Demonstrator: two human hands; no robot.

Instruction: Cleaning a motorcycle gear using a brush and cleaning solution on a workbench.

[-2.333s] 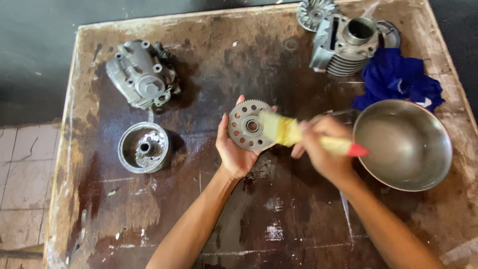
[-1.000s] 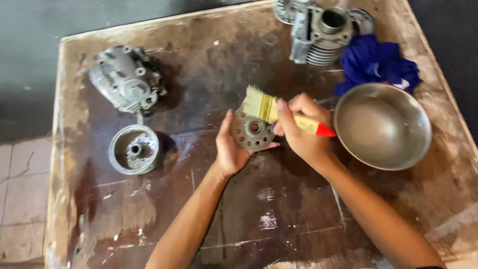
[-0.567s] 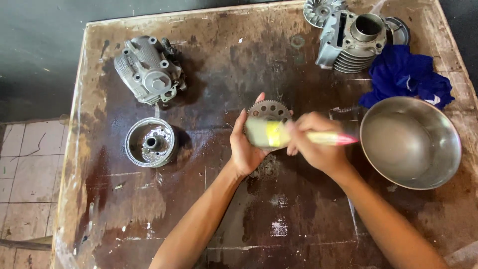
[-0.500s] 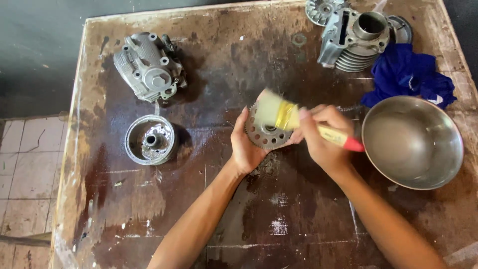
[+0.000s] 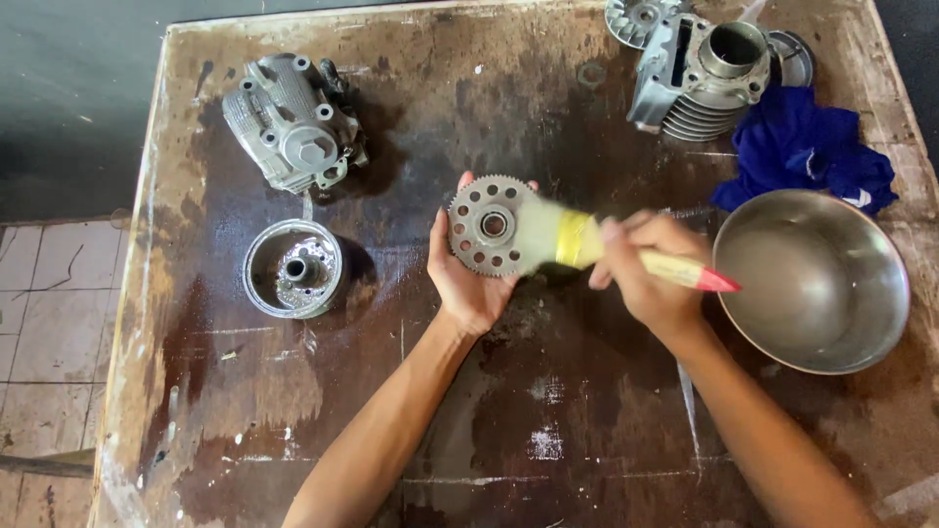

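Note:
My left hand [image 5: 468, 284] holds a round toothed metal gear [image 5: 481, 227] with a ring of holes, face up, above the middle of the table. My right hand [image 5: 653, 279] grips a paintbrush [image 5: 587, 242] with a yellow band and a red-tipped handle. Its pale bristles lie blurred against the gear's right side. Both hands are over the stained wooden table [image 5: 509, 411].
A steel bowl [image 5: 814, 282] sits right of my right hand, a blue rag [image 5: 807, 152] behind it. A finned engine cylinder [image 5: 699, 73] stands at the back right. A grey cylinder head [image 5: 291, 122] and a round metal drum [image 5: 292, 269] lie at the left.
The brush has kept sweeping over the gear, from its upper side to its right side. My left hand stays on the gear. The camera has shifted slightly.

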